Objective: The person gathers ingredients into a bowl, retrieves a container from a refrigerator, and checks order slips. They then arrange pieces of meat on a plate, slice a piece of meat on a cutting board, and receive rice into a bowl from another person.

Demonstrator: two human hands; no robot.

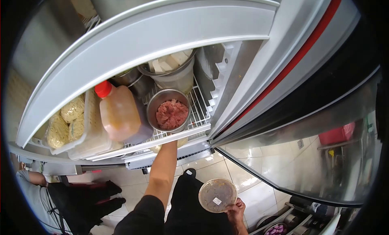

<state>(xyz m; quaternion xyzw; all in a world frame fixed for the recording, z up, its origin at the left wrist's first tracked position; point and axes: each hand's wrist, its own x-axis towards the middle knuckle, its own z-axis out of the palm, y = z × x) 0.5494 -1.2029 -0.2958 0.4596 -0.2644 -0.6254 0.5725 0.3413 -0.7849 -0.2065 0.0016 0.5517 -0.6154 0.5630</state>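
A round, shallow plastic container (214, 188) with brownish contents and a small white label is in my right hand (236, 210), gripped at its rim with the thumb on top. My left forearm (164, 166) reaches forward into the open fridge and passes below the front edge of a wire shelf (198, 127). That shelf hides my left hand and its fingers. Directly above on the shelf stands a steel bowl (150, 109) of raw minced meat (173, 114). Beside the bowl is a plastic jug (117, 113) with a red cap (103, 89).
Bags of noodles (58, 131) fill a clear bin at the left. Behind the bowl stands a tub of white blocks (170, 63). The glass fridge door (291, 166) is swung open to the right. A person (69, 202) stands at lower left. Pans sit at lower right.
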